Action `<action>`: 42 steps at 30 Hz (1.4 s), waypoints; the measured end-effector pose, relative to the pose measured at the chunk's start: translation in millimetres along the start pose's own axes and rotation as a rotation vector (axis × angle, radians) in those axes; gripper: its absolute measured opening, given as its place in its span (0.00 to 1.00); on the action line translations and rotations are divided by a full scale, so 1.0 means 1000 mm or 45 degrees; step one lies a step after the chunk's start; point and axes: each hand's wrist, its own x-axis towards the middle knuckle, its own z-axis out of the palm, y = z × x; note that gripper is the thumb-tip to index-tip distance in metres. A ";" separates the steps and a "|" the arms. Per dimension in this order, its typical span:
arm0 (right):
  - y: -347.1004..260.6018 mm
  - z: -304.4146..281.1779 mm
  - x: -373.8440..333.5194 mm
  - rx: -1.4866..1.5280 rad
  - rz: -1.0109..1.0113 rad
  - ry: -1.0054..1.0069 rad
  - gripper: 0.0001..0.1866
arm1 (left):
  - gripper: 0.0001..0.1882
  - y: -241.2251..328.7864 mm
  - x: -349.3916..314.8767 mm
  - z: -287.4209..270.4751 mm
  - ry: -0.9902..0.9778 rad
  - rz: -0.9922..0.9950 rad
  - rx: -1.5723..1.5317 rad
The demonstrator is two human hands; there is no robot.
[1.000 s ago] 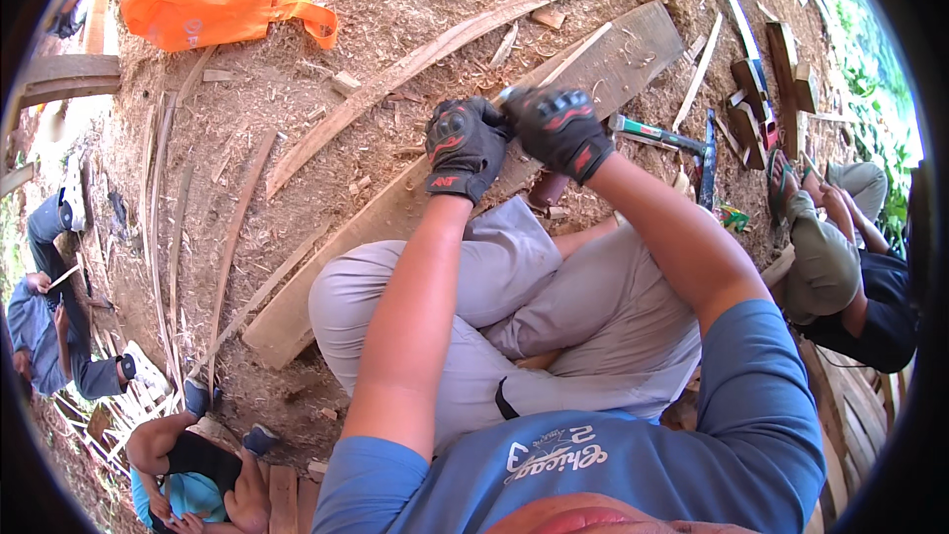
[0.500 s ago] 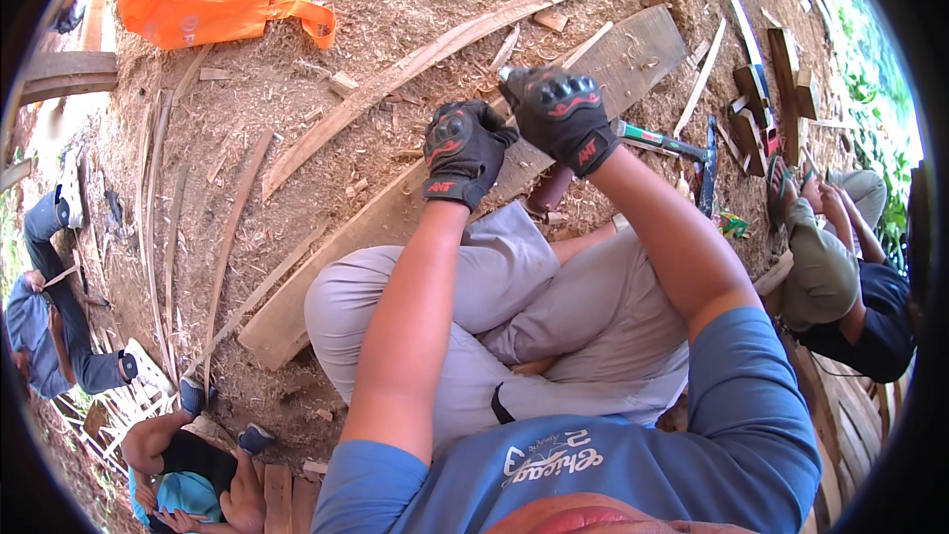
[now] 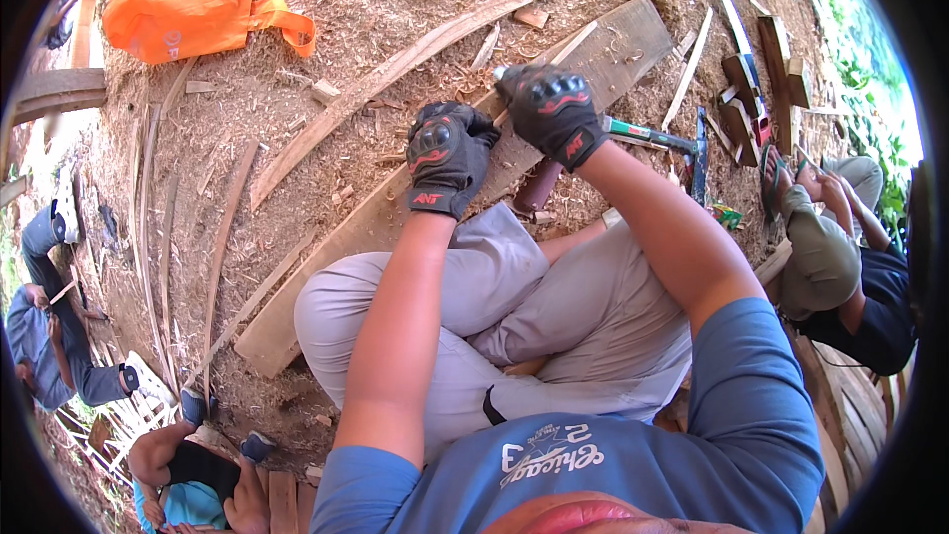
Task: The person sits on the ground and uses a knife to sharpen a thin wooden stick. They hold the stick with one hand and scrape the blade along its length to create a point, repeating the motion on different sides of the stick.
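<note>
My left hand (image 3: 450, 156), in a black glove with red marks, is closed around a long thin wooden strip (image 3: 575, 42). The strip slants over a wide plank (image 3: 633, 35) lying in front of my crossed legs. My right hand (image 3: 554, 117), gloved alike, is closed just beside the left and over the strip. A small pale tip (image 3: 501, 72) pokes out of the right fist; the rest of what it grips is hidden. Beside my right wrist lies a hammer (image 3: 652, 138) with a green handle, and a brown cylindrical piece (image 3: 539, 186) rests below that wrist.
A curved wooden piece (image 3: 395, 69) lies beyond the plank. An orange bag (image 3: 183, 5) is at the upper left. A handsaw (image 3: 736, 30) and wood blocks (image 3: 781, 69) lie at right. People sit at the right (image 3: 830, 247) and left (image 3: 69, 336). Shavings cover the ground.
The whole view has shifted slightly. My hands have come a little apart, and a bit of the strip shows between them. Both remain closed.
</note>
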 end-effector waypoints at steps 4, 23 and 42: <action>0.022 0.011 -0.002 -0.163 -0.167 -0.070 0.07 | 0.05 -0.004 0.002 0.007 0.010 0.039 -0.033; 0.054 0.019 -0.010 -0.090 -0.283 0.072 0.09 | 0.02 -0.002 -0.005 0.013 0.192 0.194 0.153; 0.079 0.016 -0.010 0.027 -0.280 0.037 0.09 | 0.02 -0.003 -0.003 0.015 0.232 0.226 0.147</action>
